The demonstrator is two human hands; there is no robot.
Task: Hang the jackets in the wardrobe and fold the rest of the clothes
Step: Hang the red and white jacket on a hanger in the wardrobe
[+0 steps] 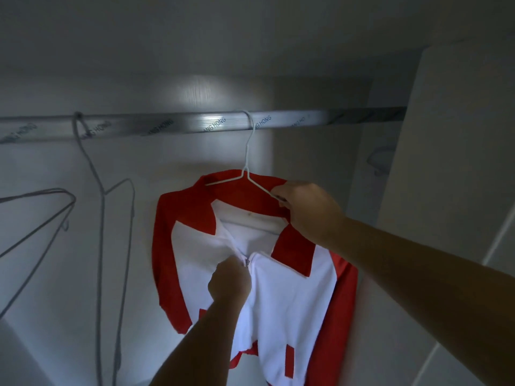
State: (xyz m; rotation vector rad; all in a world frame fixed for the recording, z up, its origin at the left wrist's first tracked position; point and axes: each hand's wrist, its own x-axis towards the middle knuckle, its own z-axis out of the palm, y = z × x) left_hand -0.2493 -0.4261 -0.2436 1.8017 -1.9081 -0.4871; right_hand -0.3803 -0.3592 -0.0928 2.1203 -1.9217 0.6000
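A red and white zip jacket [292, 296] hangs on a white wire hanger [246, 165] hooked over the metal wardrobe rail [178, 123]. My right hand [309, 210] grips the jacket's red collar and the hanger's right arm at the shoulder. My left hand [230, 282] is curled at the front of the jacket and pinches the zipper pull just below the open collar. The zip is closed below my left hand and open above it.
Two empty wire hangers [111, 207] hang from the rail on the left, and another [41, 215] juts in from the left edge. The wardrobe's white back wall, top panel and right side panel [446, 162] enclose the space.
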